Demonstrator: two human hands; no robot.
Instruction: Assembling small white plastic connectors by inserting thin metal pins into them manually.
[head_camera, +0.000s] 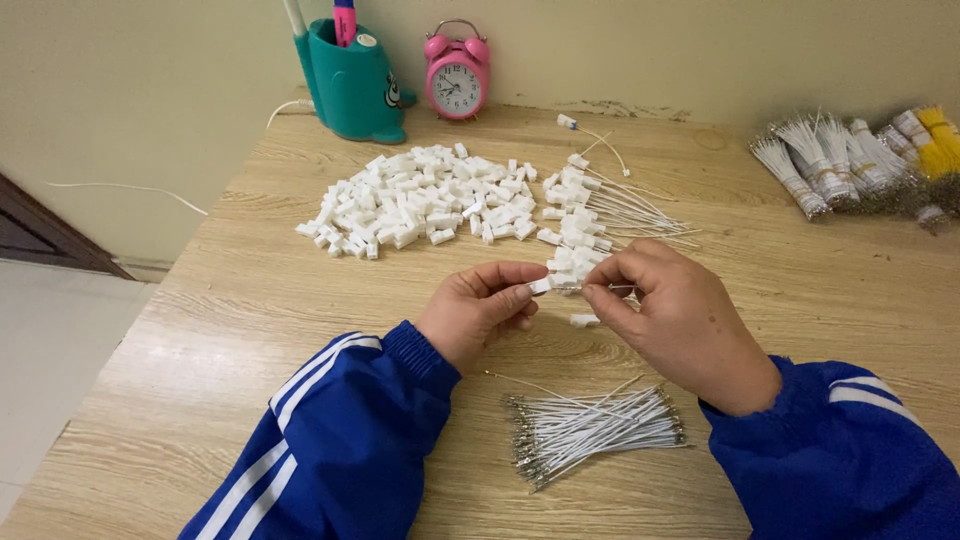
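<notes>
Fingers of left hand (478, 310) pinch a small white plug (541, 285), long axis left-right | right hand (672, 318) fingers pinch a thin wire (620, 290), apparently meeting the plug end-on from the right | both above mid-bench (200, 330) | loose wires (590, 430) toward near edge, plug heap (420, 200) toward far edge; open room left.

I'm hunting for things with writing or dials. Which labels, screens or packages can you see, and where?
Round pink alarm clock: back of the wooden table, against the wall; white dial, two bells on top.
Paper-banded bundles of white and yellow wires: far right; bands too small to make out.
No screens or packages.
</notes>
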